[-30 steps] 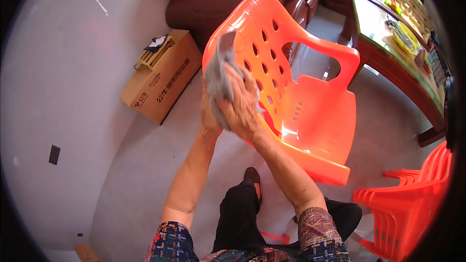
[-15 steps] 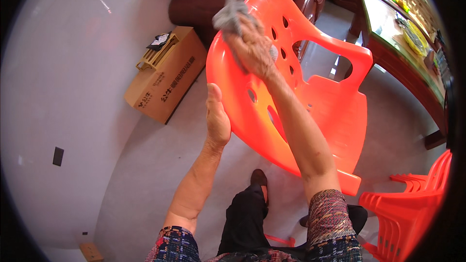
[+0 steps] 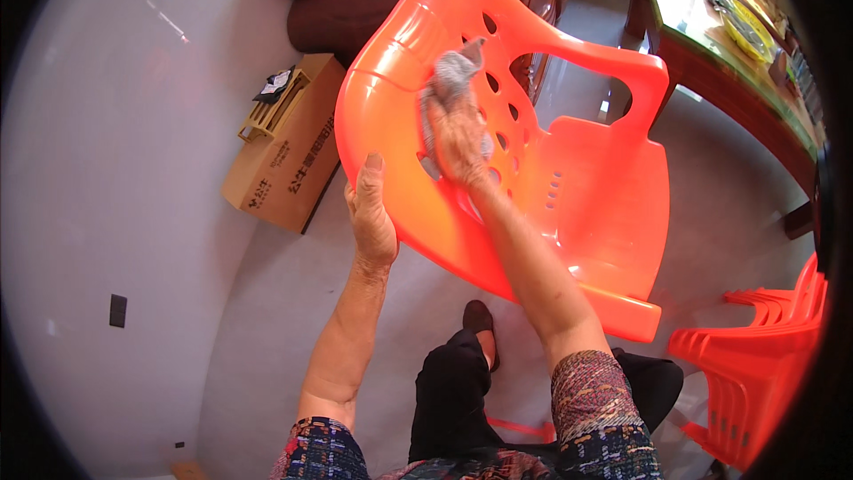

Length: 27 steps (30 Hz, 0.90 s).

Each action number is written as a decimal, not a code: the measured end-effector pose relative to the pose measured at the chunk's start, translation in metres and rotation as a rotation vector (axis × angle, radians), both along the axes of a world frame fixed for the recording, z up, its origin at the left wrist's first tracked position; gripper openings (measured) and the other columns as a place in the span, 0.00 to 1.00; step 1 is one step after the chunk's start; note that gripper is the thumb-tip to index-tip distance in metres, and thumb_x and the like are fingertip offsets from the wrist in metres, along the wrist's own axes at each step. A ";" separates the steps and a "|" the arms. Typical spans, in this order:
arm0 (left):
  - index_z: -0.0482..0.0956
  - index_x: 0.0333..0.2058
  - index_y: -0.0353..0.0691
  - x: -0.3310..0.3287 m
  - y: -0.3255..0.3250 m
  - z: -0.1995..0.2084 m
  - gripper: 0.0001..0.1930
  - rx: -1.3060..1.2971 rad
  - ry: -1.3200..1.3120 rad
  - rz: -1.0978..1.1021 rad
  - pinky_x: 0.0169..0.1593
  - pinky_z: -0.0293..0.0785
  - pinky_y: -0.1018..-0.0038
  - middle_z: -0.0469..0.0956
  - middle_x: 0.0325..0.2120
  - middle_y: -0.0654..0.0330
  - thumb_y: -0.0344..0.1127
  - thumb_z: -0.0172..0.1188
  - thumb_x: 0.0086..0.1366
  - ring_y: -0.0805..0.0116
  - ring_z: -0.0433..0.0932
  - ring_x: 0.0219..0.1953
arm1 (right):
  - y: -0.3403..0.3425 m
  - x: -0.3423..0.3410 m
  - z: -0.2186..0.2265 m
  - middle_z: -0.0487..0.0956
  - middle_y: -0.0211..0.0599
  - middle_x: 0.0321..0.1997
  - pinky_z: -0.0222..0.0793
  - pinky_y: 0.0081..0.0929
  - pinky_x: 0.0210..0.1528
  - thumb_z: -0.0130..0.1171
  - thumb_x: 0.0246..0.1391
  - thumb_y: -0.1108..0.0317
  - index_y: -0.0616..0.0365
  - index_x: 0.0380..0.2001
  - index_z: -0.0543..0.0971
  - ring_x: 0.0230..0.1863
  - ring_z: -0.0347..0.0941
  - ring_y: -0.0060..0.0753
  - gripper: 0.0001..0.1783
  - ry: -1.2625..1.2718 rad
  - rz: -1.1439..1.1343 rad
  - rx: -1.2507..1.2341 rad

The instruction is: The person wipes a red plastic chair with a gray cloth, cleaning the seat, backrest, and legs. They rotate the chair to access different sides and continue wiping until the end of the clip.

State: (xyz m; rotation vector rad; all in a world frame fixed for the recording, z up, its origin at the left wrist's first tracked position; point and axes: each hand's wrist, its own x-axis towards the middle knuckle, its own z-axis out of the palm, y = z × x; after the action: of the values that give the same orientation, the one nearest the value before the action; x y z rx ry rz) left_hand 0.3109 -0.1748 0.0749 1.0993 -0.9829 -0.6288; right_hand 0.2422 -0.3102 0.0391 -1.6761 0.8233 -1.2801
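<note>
A red-orange plastic armchair (image 3: 613,200) stands tilted before me, its backrest pierced with several drop-shaped holes. My left hand (image 3: 371,218) grips the backrest's left edge, thumb on the front face and the other fingers mostly hidden behind it. Pressed flat to the middle of the backrest, my right hand (image 3: 458,142) holds a grey cloth (image 3: 456,71), which bunches out past the fingertips and shows on both sides of the hand.
A long cardboard box (image 3: 275,169) with a small wooden rack (image 3: 274,105) on top stands by the wall at left. Behind the chair is a brown leather sofa (image 3: 382,4). A glass-topped wooden table (image 3: 693,27) stands at far right, stacked red chairs (image 3: 755,356) at near right.
My right hand has moved the cloth from the backrest's top edge down to its middle. The left hand still grips the edge, and the view has shifted slightly.
</note>
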 end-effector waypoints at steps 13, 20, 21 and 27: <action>0.66 0.55 0.28 -0.019 -0.013 0.010 0.26 -0.069 0.014 -0.066 0.57 0.66 0.71 0.70 0.53 0.54 0.47 0.40 0.72 0.66 0.69 0.54 | -0.069 -0.052 -0.174 0.71 0.46 0.44 0.66 0.46 0.48 0.39 0.62 0.55 0.54 0.42 0.68 0.48 0.69 0.42 0.16 0.191 0.217 0.571; 0.69 0.53 0.31 -0.012 -0.006 0.006 0.24 -0.097 0.156 -0.043 0.52 0.67 0.75 0.73 0.47 0.61 0.46 0.49 0.70 0.73 0.70 0.47 | 0.070 -0.051 -0.024 0.73 0.57 0.45 0.70 0.52 0.43 0.45 0.59 0.55 0.66 0.47 0.69 0.42 0.72 0.60 0.23 0.385 -0.063 -0.372; 0.69 0.53 0.31 -0.013 -0.007 0.007 0.24 -0.106 0.155 -0.044 0.53 0.67 0.74 0.73 0.47 0.60 0.46 0.49 0.69 0.73 0.70 0.48 | 0.077 -0.063 -0.023 0.73 0.57 0.43 0.70 0.52 0.42 0.45 0.59 0.55 0.66 0.46 0.70 0.42 0.72 0.60 0.23 0.420 -0.020 -0.358; 0.70 0.52 0.32 -0.005 -0.004 0.011 0.20 -0.039 0.244 -0.078 0.51 0.72 0.72 0.74 0.47 0.58 0.37 0.56 0.65 0.70 0.74 0.47 | 0.113 -0.171 -0.010 0.76 0.52 0.32 0.70 0.47 0.32 0.63 0.37 0.52 0.66 0.32 0.74 0.34 0.75 0.56 0.26 0.929 0.298 -0.258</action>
State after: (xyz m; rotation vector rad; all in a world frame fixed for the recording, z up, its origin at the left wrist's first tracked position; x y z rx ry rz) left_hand 0.3063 -0.1786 0.0860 0.9281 -0.8256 -0.7842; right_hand 0.0717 -0.1976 0.0292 -2.5335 0.8830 -0.3594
